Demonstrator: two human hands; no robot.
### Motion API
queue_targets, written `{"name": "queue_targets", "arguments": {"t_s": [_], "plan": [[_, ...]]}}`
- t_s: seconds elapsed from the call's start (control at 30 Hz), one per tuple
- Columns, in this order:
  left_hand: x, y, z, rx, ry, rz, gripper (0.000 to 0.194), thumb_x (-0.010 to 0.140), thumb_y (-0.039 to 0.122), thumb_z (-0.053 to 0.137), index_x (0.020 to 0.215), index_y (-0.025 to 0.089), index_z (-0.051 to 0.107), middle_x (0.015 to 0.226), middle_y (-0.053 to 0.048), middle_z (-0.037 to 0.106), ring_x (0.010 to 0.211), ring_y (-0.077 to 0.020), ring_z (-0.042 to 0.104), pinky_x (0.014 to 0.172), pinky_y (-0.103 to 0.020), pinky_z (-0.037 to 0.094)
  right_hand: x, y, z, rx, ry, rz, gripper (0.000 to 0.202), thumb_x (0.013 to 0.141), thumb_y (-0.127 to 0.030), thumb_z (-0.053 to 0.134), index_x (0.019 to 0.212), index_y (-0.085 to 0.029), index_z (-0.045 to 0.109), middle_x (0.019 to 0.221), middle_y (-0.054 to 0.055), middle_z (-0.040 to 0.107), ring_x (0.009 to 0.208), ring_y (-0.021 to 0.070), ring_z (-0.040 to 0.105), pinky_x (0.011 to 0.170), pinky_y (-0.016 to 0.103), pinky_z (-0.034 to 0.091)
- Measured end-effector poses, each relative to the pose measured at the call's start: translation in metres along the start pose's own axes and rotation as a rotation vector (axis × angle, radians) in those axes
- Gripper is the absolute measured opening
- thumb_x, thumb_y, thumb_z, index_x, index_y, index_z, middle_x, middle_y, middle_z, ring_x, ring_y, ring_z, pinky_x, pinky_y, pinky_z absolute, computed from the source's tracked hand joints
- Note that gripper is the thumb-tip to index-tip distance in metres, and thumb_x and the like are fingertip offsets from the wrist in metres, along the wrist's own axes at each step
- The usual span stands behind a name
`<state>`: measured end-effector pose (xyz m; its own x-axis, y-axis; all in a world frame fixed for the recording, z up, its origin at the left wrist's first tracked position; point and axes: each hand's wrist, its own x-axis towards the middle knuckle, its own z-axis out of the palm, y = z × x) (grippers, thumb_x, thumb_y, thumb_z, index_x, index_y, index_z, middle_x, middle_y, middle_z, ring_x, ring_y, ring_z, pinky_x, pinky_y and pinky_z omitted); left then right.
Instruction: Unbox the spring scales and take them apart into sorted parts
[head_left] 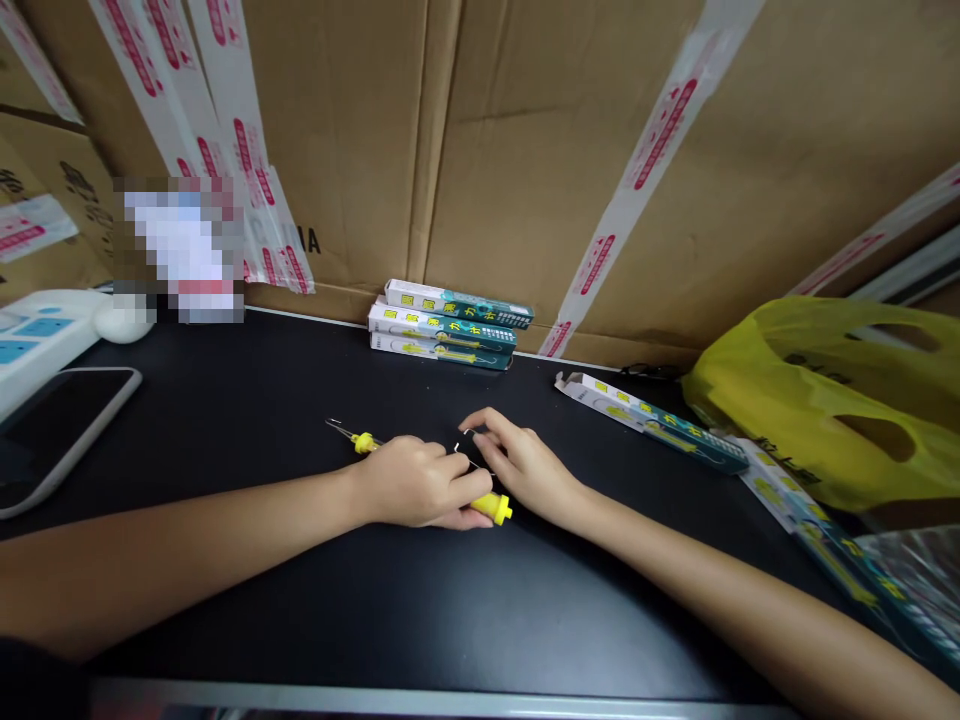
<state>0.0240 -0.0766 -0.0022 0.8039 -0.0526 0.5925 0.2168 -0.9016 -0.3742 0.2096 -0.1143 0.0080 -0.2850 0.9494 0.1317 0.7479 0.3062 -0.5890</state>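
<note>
My left hand (409, 485) has its fingers curled around a yellow tube (490, 507), which lies just left of and below my right hand (529, 468), its long axis running roughly crosswise, knobbed end to the right. Between both hands sits a bent wire (468, 431); my right thumb and forefinger are curved close to it, but I cannot tell whether they pinch it

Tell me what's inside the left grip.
A yellow cylinder juts from the left grip on one side; a yellow piece with metal wire shows beyond the other. Whatever lies between, including any join, is covered.
</note>
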Motion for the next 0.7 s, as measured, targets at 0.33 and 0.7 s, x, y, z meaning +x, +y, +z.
{"name": "queue_targets", "arguments": {"t_s": [0.33,0.7], "plan": [[-0.002,-0.002,0.001,-0.007,-0.004,-0.007,0.034,0.091,0.048,0.043,0.076,0.019,0.054,0.058,0.002,0.056,0.051,-0.0122,0.053,0.046,-0.025,0.03,0.065,-0.015,0.015,-0.126,-0.057,-0.06,0.031,0.092,-0.023,0.044,0.122,-0.023,0.054,0.096,0.003,0.068,0.083,0.0164,0.063,0.074,0.029,0.047],[0.0,-0.002,0.003,-0.055,-0.108,-0.132,0.016,0.088,0.031,0.047,0.087,0.019,0.057,0.065,0.003,0.057,0.057,-0.0137,0.054,0.05,-0.026,0.033,0.026,0.009,-0.027,-0.341,0.107,-0.216,0.036,0.094,-0.019,0.037,0.127,-0.022,0.051,0.11,0.008,0.056,0.089,0.0179,0.06,0.076,0.032,0.051]]}}
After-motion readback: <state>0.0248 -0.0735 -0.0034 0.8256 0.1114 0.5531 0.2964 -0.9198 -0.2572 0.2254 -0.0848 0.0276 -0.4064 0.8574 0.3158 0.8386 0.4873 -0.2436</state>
